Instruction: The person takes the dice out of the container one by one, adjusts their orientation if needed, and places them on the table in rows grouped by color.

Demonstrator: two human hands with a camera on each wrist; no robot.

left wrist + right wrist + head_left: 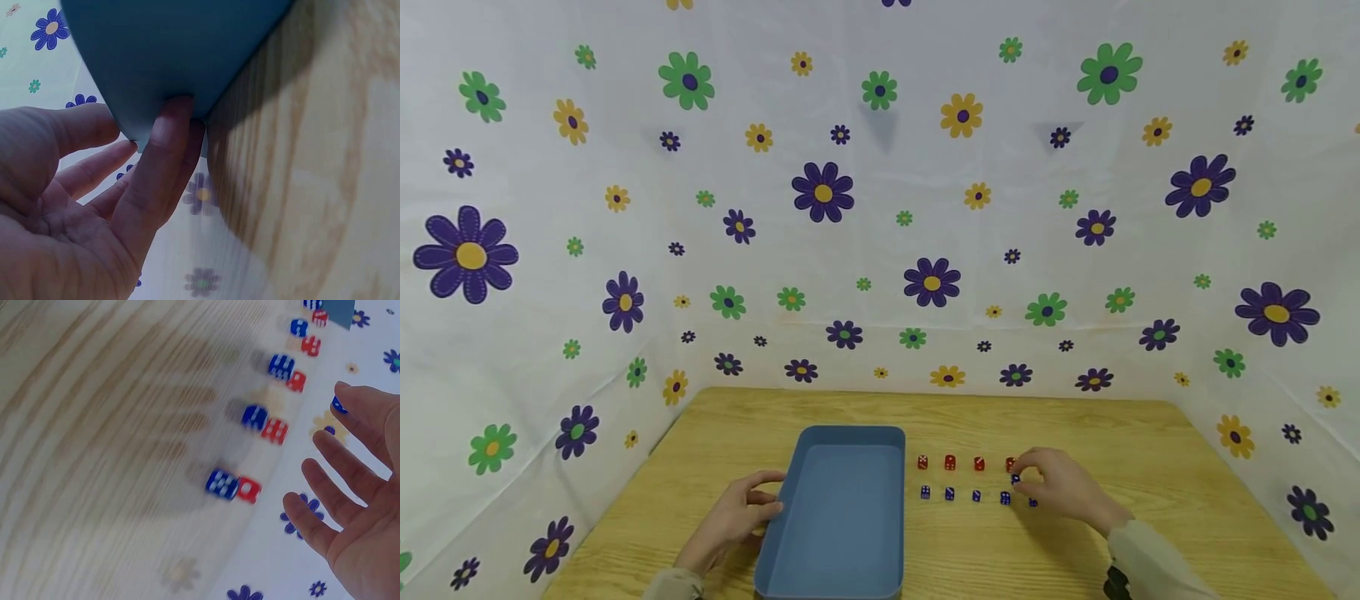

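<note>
My right hand pinches a blue die between thumb and index finger, just above the table; its other fingers are spread. Below and beside it, several red dice form a row, and several blue dice lie in a second row nearer to me. The hand covers part of the right end of both rows in the head view. On the other side, my left hand touches the outer left wall of a blue rectangular tray with fairly straight fingers; nothing is seen inside the tray.
The pale wooden table carries the tray and dice. White sheeting printed with purple, green and yellow flowers rises along its back and both sides. The tray's right wall stands close to the left end of the dice rows.
</note>
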